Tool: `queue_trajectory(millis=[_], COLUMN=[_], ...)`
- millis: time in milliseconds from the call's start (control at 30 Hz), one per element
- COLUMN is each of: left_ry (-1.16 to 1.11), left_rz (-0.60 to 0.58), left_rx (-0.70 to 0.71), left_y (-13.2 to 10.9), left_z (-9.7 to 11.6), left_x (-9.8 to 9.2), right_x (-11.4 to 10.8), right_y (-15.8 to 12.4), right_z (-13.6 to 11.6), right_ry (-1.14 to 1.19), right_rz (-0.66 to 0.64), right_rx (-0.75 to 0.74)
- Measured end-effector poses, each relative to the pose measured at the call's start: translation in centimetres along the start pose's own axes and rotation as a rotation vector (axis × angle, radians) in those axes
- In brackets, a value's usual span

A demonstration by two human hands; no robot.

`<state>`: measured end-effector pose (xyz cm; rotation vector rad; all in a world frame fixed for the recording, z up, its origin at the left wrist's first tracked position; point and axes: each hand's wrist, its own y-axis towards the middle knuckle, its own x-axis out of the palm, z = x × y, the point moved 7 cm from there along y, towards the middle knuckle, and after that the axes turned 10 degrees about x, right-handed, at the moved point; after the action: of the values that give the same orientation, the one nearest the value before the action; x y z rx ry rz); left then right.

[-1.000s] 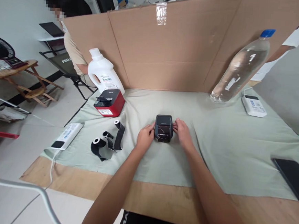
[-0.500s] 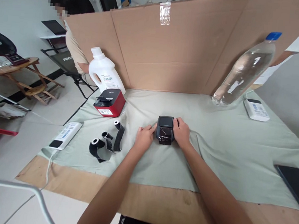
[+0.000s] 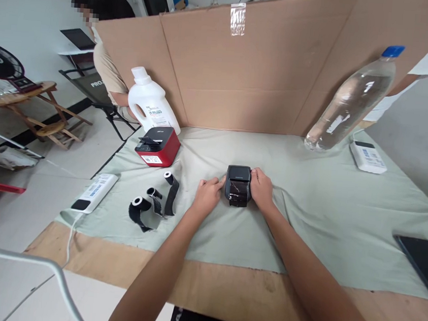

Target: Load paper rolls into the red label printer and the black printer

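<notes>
A small black box-shaped device [image 3: 239, 173], perhaps a portable printer, stands on the pale green cloth between my hands. A glossy dark strip curves over its near face. My left hand [image 3: 208, 195] is partly curled, with its index fingertip against the device's left side. On the other side, the closed fingers of my right hand [image 3: 261, 188] grip the device's right edge; some of the fingertips are hidden. To the left of my left hand lie several small rolls of black ribbon [image 3: 141, 203], their ends partly unwound.
A red and black box-shaped machine [image 3: 168, 149] and a white jug [image 3: 155, 104] stand at back left. White power strips [image 3: 95, 193] lie at both sides. A water bottle [image 3: 352, 99] leans on the cardboard screen [image 3: 250, 79]. A phone [image 3: 421, 261] lies right. Someone [image 3: 104, 68] sits beyond.
The tip of my right hand's grip has slid slightly off the device's top edge toward its side. The device and my left hand have hardly moved; the view has shifted a little.
</notes>
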<state>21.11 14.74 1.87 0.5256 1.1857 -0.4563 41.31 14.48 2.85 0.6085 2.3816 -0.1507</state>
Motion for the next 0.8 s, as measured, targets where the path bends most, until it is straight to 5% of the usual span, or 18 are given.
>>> queue_trajectory(millis=[233,400,667,800], left_ry=[-0.279,-0.509,-0.54,-0.532], left_rz=[0.085,0.134,0.154,0.166], left_rx=[-0.03,-0.055,-0.047,-0.024], left_y=[0.1,0.5,0.4,0.4], left_z=[-1.0,-1.9,-2.2,-2.2], left_x=[0.3,0.4,0.6,0.6], right_x=[0.0,0.0,0.8,0.8], right_y=[0.0,0.2,0.7,1.3], right_z=[0.1,0.3,0.6,0.5], right_ry=[0.011,0.272,0.489,0.483], right_rz=[-0.004,-0.006,-0.151,-0.121], right_rx=[-0.003,-0.051,-0.032,-0.038])
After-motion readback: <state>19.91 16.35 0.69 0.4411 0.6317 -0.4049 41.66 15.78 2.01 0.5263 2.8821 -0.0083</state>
